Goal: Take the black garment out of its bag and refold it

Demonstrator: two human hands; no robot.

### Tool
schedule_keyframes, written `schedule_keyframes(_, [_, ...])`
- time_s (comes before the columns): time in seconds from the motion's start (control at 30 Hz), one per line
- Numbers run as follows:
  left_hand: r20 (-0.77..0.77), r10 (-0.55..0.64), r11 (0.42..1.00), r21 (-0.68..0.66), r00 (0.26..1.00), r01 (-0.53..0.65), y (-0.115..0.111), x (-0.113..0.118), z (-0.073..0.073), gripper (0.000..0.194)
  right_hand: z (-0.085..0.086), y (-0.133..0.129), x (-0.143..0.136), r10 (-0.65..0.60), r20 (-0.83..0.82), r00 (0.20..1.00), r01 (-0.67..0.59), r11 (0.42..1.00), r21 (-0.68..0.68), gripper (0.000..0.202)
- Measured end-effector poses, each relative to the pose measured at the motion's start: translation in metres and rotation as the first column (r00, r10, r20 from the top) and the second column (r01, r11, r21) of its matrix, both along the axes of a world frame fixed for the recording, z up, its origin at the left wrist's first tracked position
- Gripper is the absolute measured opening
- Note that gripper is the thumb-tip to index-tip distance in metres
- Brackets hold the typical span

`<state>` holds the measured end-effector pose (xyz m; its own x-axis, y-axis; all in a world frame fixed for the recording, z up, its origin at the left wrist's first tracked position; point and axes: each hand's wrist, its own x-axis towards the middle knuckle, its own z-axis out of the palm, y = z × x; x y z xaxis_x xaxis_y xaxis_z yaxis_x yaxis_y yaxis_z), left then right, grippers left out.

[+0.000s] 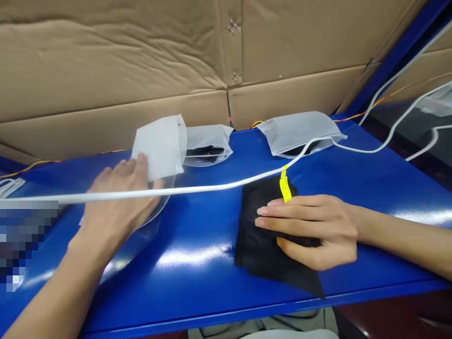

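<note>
My left hand reaches toward the back left, with its fingertips against a white frosted plastic bag. Its thumb sits below the bag, and a clear plastic edge curves beneath that hand. On the right, my right hand has its fingers and thumb on a folded black cloth item, which lies near the front edge of the blue table. The part of the cloth under my palm is hidden. A white cable with a yellow tag crosses in front of both.
Two more frosted bags, a left one and a right one, lie at the back with dark contents showing. Cardboard lines the back of the blue table. A coiled white cord is at far left. Thin red-yellow wires run along the back.
</note>
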<state>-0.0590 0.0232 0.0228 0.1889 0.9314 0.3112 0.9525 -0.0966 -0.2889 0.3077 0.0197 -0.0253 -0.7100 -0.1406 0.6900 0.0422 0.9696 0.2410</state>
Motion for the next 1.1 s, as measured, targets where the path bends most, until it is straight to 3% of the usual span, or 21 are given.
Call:
schedule_keyframes(0.13, [0.124, -0.044, 0.994, 0.102, 0.991, 0.031, -0.001, 0.009, -0.001, 0.095, -0.006, 0.006, 0.005, -0.022, 0.049, 0.999, 0.026, 0.996, -0.081, 0.022])
schedule_keyframes(0.2, [0.169, -0.152, 0.979, 0.159, 0.974, 0.125, -0.003, 0.018, 0.000, 0.093, -0.006, 0.009, 0.009, -0.014, 0.138, 0.990, 0.036, 0.987, -0.154, 0.036])
schedule_keyframes(0.27, [0.138, -0.323, 0.934, 0.203, 0.936, 0.292, -0.008, 0.029, 0.002, 0.080, -0.003, 0.011, 0.012, -0.007, 0.206, 0.979, 0.057, 0.969, -0.242, 0.048])
schedule_keyframes(0.3, [0.127, -0.422, 0.895, 0.218, 0.898, 0.390, -0.011, 0.035, 0.002, 0.070, -0.001, 0.011, 0.013, -0.007, 0.222, 0.975, 0.073, 0.954, -0.290, 0.052])
schedule_keyframes(0.4, [0.101, -0.714, 0.687, 0.287, 0.693, 0.667, -0.024, 0.049, 0.001, 0.036, 0.002, 0.011, 0.015, 0.004, 0.226, 0.974, 0.099, 0.891, -0.443, 0.057])
schedule_keyframes(0.5, [0.076, -0.881, 0.471, 0.246, 0.467, 0.847, -0.040, 0.061, 0.001, 0.004, 0.001, 0.011, 0.014, -0.007, 0.218, 0.976, 0.115, 0.865, -0.489, 0.059])
schedule_keyframes(0.57, [0.046, -0.933, 0.359, 0.170, 0.356, 0.918, -0.048, 0.067, 0.002, 0.018, -0.001, 0.011, 0.012, -0.086, 0.218, 0.972, 0.175, 0.886, -0.429, 0.059])
schedule_keyframes(0.6, [0.056, -0.941, 0.338, 0.175, 0.333, 0.925, -0.051, 0.069, 0.002, 0.025, -0.002, 0.010, 0.011, -0.147, 0.212, 0.966, 0.222, 0.893, -0.392, 0.058])
schedule_keyframes(0.63, [0.080, -0.924, 0.382, 0.236, 0.374, 0.894, -0.052, 0.070, 0.002, 0.027, -0.003, 0.010, 0.010, -0.212, 0.198, 0.957, 0.272, 0.892, -0.361, 0.056])
schedule_keyframes(0.67, [0.058, -0.953, 0.302, 0.246, 0.296, 0.921, -0.051, 0.070, 0.002, 0.022, -0.003, 0.009, 0.009, -0.267, 0.172, 0.948, 0.312, 0.887, -0.341, 0.055])
schedule_keyframes(0.7, [0.057, -0.964, 0.265, 0.182, 0.258, 0.947, -0.049, 0.070, 0.002, 0.018, -0.002, 0.008, 0.008, -0.310, 0.143, 0.940, 0.340, 0.879, -0.334, 0.054])
schedule_keyframes(0.77, [0.082, -0.964, 0.261, 0.096, 0.253, 0.961, -0.043, 0.069, 0.000, 0.025, 0.000, 0.007, 0.008, -0.351, 0.079, 0.933, 0.356, 0.869, -0.345, 0.051])
schedule_keyframes(0.83, [0.100, -0.948, 0.305, 0.019, 0.301, 0.952, -0.037, 0.067, -0.001, 0.041, 0.003, 0.008, 0.009, -0.351, 0.037, 0.936, 0.337, 0.857, -0.389, 0.045])
schedule_keyframes(0.9, [0.091, -0.936, 0.339, -0.018, 0.339, 0.941, -0.033, 0.066, -0.001, 0.043, 0.005, 0.009, 0.010, -0.331, 0.033, 0.943, 0.309, 0.836, -0.453, 0.040])
schedule_keyframes(1.03, [0.039, -0.922, 0.388, 0.065, 0.386, 0.919, -0.031, 0.064, -0.003, 0.041, 0.008, 0.012, 0.011, -0.345, 0.038, 0.938, 0.306, 0.768, -0.563, 0.037])
schedule_keyframes(1.1, [0.030, -0.899, 0.437, 0.124, 0.436, 0.891, -0.031, 0.063, -0.005, 0.036, 0.009, 0.011, 0.011, -0.403, 0.055, 0.914, 0.348, 0.705, -0.617, 0.033])
